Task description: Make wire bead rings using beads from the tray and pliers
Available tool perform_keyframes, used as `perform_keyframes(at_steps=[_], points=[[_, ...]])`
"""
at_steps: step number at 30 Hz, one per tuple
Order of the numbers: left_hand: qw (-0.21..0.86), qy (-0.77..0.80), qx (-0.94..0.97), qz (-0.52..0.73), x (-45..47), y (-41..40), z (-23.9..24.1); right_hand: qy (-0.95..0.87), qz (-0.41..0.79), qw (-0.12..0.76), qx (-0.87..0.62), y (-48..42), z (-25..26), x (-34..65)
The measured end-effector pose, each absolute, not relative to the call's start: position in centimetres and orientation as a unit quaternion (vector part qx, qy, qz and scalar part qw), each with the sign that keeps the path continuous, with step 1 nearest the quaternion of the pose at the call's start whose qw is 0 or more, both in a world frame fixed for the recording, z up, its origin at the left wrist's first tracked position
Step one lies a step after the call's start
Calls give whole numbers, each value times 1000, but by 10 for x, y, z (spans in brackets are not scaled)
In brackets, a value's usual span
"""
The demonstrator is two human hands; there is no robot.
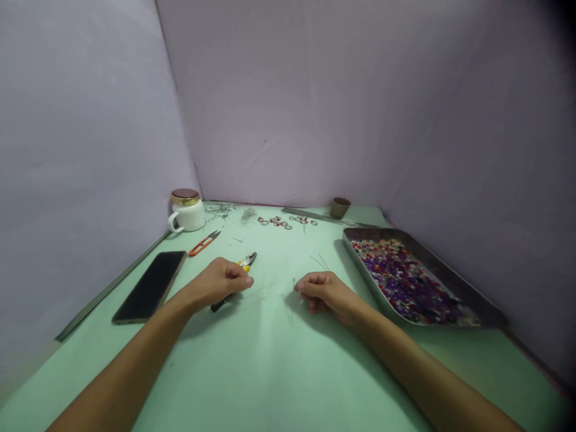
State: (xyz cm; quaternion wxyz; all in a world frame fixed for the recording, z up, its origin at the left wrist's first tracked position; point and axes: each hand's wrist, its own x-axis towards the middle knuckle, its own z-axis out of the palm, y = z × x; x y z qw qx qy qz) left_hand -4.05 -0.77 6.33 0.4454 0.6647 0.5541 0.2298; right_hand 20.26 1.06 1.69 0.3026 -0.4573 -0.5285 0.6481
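Note:
My left hand (221, 282) rests on the green table (270, 360) with its fingers curled over a pair of small pliers (245, 263) with yellow and black handles, whose jaws stick out past the fingers. My right hand (324, 291) lies to the right, fingers pinched together on a thin wire (294, 282) that stands up from the fingertips. The two hands are about a hand's width apart.
A metal tray (450, 270) of purple, red and white beads stands at the right. A black phone (150, 286) and orange thread snips (203, 243) lie at the left. A white mug with a gold lid (186, 210), beaded pieces (281, 222), loose wires (320, 261) and a small brown cup (339, 207) sit at the back.

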Motion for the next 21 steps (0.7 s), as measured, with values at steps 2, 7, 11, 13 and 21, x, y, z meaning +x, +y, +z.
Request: perform_keyframes(at_steps=[2,7,11,13,21], points=[[448,544,660,260,-37,-10,65,-533,660,287,-445,5,17,198],[497,505,647,283,-14,-19,55,-550,679,269,-405,-9,19,185],[542,514,588,309,-2,-23,43,-547,680,288,-394,-17,18,178],[566,520,556,316,0,-23,40,-544,678,309,-387,-18,16,177],[535,525,586,309,4,-25,42,-534,673,343,-380,-20,12,175]])
